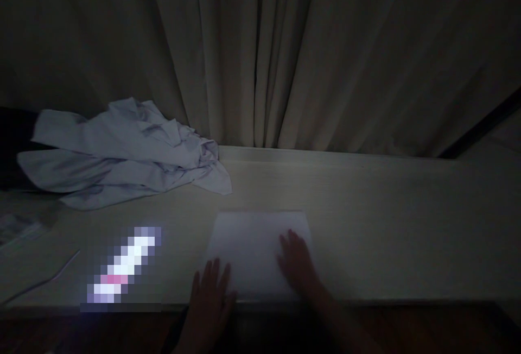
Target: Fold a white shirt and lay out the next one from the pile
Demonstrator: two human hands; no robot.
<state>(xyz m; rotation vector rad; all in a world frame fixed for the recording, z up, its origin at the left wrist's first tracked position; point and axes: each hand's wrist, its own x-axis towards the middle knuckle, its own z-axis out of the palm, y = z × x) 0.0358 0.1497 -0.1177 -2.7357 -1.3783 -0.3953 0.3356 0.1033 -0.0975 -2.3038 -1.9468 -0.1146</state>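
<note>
Curtain [285, 55]: pale, pleated; hangs behind the far edge of the surface, well beyond both hands.
Table [386, 223]: light, long surface; carries every item listed below; its near edge runs just under the wrists.
Crumpled garment [118, 153]: pale bluish cloth in a loose heap, up and to the left of the hands, well apart from them.
Folded cloth [256, 240]: pale flat rectangle at the near edge of the table, under both hands.
Lit object [124, 264]: bright, blurred strip lying just left of the left hand; what it is cannot be told.
Left hand [211, 289]: flat, fingers extended, not grasping; rests on the near left corner of the folded cloth.
Right hand [297, 261]: flat, palm down, not grasping; presses on the right half of the folded cloth.
</note>
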